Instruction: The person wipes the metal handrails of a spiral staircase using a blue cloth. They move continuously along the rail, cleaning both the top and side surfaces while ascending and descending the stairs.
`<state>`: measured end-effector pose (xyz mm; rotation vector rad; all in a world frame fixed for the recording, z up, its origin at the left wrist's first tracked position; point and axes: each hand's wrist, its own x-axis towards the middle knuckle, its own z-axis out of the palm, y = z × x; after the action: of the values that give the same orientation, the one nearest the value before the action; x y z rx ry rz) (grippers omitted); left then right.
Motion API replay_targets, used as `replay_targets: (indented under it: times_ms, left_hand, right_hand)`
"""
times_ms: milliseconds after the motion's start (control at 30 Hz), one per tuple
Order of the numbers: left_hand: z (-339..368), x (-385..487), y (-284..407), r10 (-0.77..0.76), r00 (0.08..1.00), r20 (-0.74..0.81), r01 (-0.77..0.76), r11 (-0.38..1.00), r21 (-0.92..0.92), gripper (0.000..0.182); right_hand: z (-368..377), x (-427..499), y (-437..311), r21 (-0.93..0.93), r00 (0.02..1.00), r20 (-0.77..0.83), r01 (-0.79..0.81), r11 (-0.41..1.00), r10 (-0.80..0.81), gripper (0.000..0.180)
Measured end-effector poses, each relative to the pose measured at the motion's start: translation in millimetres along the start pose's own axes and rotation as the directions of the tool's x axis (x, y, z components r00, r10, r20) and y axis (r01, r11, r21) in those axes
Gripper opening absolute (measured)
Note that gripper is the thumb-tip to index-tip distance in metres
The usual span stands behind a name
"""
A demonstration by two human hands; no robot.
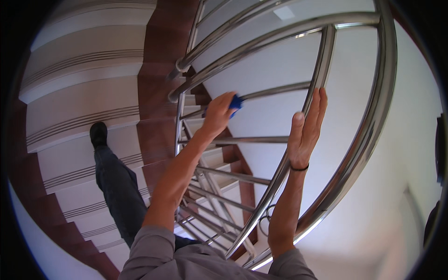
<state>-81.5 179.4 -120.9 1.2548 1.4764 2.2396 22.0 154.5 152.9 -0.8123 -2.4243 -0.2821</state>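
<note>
My left hand (219,111) is closed around a blue cloth (236,103), at a thin horizontal bar (276,90) of the stainless steel stair railing. Most of the cloth is hidden by the fingers. To the right, my right hand (308,126) lies with straightened fingers along an inner metal rail (324,56), holding nothing; a dark band circles its wrist. The thick outer handrail (379,98) curves past on the far right.
Pale stairs (84,91) with grooved edges and dark red borders run down the left side. One dark shoe (99,133) stands on a step. Lower steps show through the railing bars. A white wall (353,70) is beyond the railing.
</note>
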Motion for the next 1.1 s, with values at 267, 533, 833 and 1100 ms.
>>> replay_targets:
  times_ms: [267,533,833,1100]
  left_hand:
    - [12.3,77.4,102.2,-0.108,0.986,0.125,0.120,0.989,-0.087,0.044]
    - [13.2,78.4,88.5,-0.032,0.990,0.136,0.056,0.983,-0.174,0.037]
    - [-7.7,92.7,101.1,-0.082,0.967,0.243,0.121,0.981,-0.152,0.060]
    - [-19.7,86.4,96.6,-0.137,0.881,0.453,0.240,0.954,-0.178,0.058]
  right_hand:
    - [6.1,0.8,4.7,-0.033,0.997,-0.061,0.039,0.999,-0.041,0.080]
    - [6.2,-4.9,11.9,-0.051,0.999,-0.040,-0.030,0.998,0.028,0.078]
    - [-10.0,-16.2,5.6,-0.064,0.984,0.157,-0.080,0.995,0.089,0.098]
    - [-17.4,-18.3,-8.1,0.034,0.955,0.236,-0.195,0.980,0.182,0.097]
